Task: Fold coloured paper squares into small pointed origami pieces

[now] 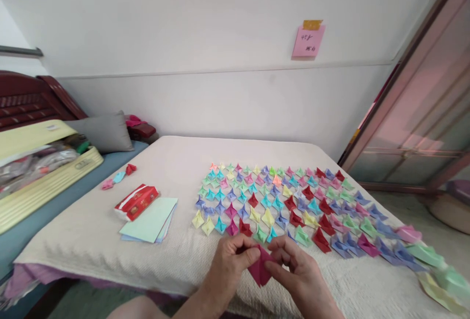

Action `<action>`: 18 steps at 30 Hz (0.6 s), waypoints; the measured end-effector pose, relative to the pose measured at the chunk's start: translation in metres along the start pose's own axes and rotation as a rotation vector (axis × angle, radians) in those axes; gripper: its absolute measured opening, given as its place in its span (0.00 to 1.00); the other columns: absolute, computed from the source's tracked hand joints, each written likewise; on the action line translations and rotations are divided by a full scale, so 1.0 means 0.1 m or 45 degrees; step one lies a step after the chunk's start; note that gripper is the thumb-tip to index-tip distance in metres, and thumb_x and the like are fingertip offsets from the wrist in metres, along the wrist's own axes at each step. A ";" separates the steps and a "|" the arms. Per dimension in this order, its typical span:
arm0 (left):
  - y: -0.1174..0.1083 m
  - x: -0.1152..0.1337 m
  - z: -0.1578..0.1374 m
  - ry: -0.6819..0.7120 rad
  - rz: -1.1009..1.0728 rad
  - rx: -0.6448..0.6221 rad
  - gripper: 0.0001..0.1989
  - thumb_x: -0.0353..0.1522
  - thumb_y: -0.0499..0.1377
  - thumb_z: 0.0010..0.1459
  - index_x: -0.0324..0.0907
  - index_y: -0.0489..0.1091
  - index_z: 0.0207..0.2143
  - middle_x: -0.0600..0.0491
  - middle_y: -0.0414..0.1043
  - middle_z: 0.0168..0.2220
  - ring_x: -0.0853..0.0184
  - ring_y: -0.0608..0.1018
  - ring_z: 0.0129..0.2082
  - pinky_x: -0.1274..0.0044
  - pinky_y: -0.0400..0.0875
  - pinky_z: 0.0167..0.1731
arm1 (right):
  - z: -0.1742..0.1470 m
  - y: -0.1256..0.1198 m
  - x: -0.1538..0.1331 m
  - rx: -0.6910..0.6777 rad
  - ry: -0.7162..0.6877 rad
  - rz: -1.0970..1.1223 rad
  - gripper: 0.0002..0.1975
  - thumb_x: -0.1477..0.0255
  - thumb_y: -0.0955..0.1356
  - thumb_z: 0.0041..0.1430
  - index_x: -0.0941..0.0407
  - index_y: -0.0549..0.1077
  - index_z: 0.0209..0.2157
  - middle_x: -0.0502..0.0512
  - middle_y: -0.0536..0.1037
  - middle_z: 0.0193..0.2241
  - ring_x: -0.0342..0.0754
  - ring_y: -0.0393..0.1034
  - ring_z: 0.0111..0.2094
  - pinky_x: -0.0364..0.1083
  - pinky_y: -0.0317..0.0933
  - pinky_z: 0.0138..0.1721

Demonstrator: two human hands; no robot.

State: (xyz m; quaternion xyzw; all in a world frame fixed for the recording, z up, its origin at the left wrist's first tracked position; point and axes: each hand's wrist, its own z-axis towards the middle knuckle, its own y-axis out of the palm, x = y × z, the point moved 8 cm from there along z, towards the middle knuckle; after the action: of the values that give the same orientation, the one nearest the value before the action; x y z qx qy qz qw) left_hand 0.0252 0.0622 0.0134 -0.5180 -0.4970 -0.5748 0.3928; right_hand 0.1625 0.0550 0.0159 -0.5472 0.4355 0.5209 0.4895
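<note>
A dark pink folded paper (260, 271) with a diamond shape and a crease down its middle is held up between both hands, above the near edge of the covered table. My left hand (235, 257) pinches its left side between thumb and fingers. On the other side my right hand (290, 267) grips the right edge, thumb in front. Just beyond the hands stand rows of small folded paper boats (268, 217) in red, blue, green, yellow and pink. The fingertips behind the paper are partly hidden.
Left of the boats lie a stack of coloured paper sheets (150, 221) and a red tissue pack (137, 202). Three small folded papers (119, 177) sit farther left. A yellow box (47, 177) of plastic bags rests on the seat, beside a grey cushion (105, 132).
</note>
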 end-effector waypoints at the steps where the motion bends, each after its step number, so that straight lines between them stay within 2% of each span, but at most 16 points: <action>1: -0.01 -0.01 0.00 -0.003 -0.020 0.022 0.09 0.33 0.63 0.51 0.36 0.72 0.22 0.57 0.64 0.19 0.72 0.63 0.22 0.78 0.56 0.25 | 0.01 0.02 0.01 -0.018 0.023 0.025 0.06 0.70 0.71 0.50 0.55 0.71 0.29 0.44 0.68 0.17 0.43 0.61 0.21 0.42 0.51 0.24; 5: -0.03 -0.04 0.00 -0.053 -0.096 0.059 0.10 0.34 0.62 0.52 0.35 0.72 0.23 0.57 0.64 0.19 0.73 0.63 0.22 0.78 0.57 0.25 | 0.03 0.06 0.06 -0.073 0.117 0.182 0.12 0.64 0.72 0.49 0.57 0.71 0.21 0.47 0.68 0.17 0.42 0.59 0.20 0.42 0.52 0.22; 8: 0.06 -0.07 -0.02 -0.133 -0.109 -0.041 0.10 0.35 0.63 0.50 0.35 0.73 0.29 0.55 0.67 0.21 0.72 0.65 0.21 0.79 0.58 0.23 | 0.05 -0.02 0.08 0.020 0.144 0.281 0.13 0.65 0.73 0.48 0.57 0.70 0.19 0.45 0.66 0.15 0.41 0.58 0.19 0.42 0.51 0.23; 11: 0.11 -0.09 -0.04 -0.186 -0.110 -0.072 0.09 0.32 0.65 0.46 0.35 0.71 0.28 0.55 0.67 0.21 0.73 0.65 0.19 0.80 0.59 0.20 | 0.06 -0.06 0.08 0.053 0.144 0.316 0.12 0.66 0.73 0.48 0.57 0.69 0.20 0.45 0.67 0.16 0.41 0.58 0.20 0.42 0.51 0.24; 14: 0.09 -0.10 -0.03 -0.177 -0.079 -0.036 0.09 0.32 0.64 0.45 0.36 0.69 0.27 0.56 0.66 0.19 0.73 0.64 0.18 0.80 0.59 0.19 | 0.05 0.00 0.05 -0.014 0.129 0.342 0.11 0.67 0.73 0.48 0.56 0.69 0.25 0.46 0.70 0.18 0.43 0.63 0.21 0.42 0.53 0.24; 18: 0.09 -0.08 -0.02 -0.039 -0.095 -0.042 0.21 0.31 0.65 0.45 0.38 0.65 0.42 0.56 0.69 0.23 0.72 0.66 0.20 0.80 0.59 0.21 | 0.02 0.01 -0.03 0.002 0.035 0.360 0.14 0.69 0.72 0.50 0.53 0.66 0.38 0.43 0.71 0.18 0.44 0.64 0.21 0.42 0.53 0.24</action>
State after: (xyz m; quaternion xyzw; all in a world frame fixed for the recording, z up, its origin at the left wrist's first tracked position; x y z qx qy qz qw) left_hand 0.0347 0.0581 0.0071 -0.5143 -0.5123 -0.5892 0.3547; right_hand 0.1607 0.0569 0.0188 -0.4869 0.5156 0.5767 0.4056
